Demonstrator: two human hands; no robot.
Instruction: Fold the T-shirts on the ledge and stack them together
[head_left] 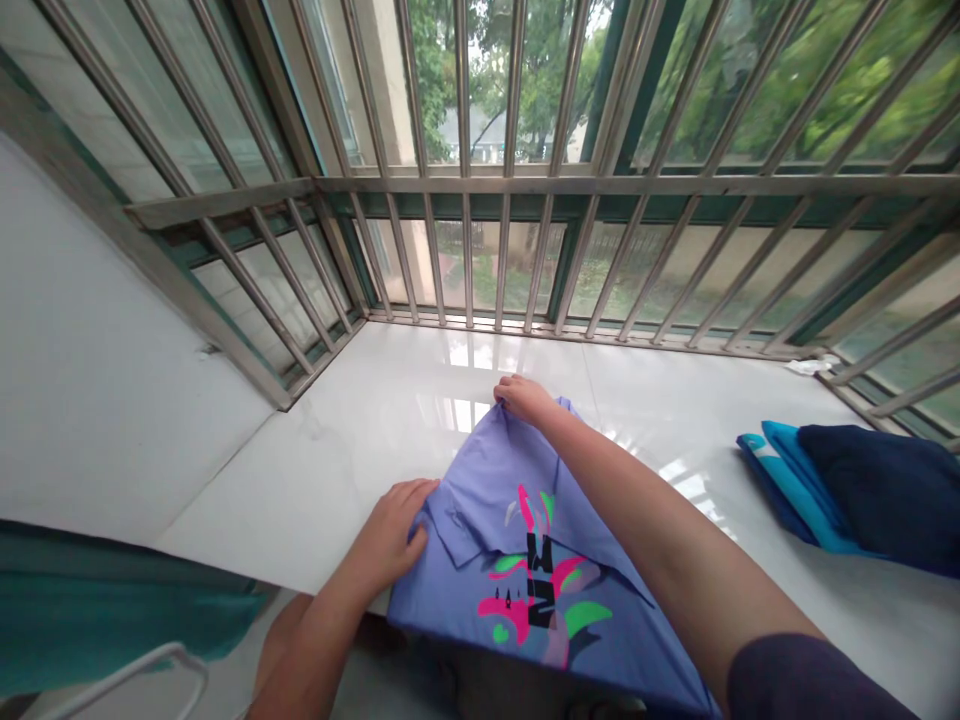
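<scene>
A lavender-purple T-shirt (517,455) with a bright pink, green and black print lies partly folded on the white ledge. Its lower part hangs over the ledge's near edge. My right hand (523,397) reaches across it and pinches the cloth at the far corner, pulling it up into a crease. At the shirt's left edge, my left hand (397,528) grips the fabric, with the thumb resting on top. A sleeve fold lies just right of the left hand. My right forearm covers part of the shirt's right side.
On the right of the glossy ledge (315,480) sits a stack of folded dark-blue and bright-blue clothes (877,480). Metal window bars (510,185) line the back and left. Teal cloth (112,610) and a white curved rod (161,655) are at lower left.
</scene>
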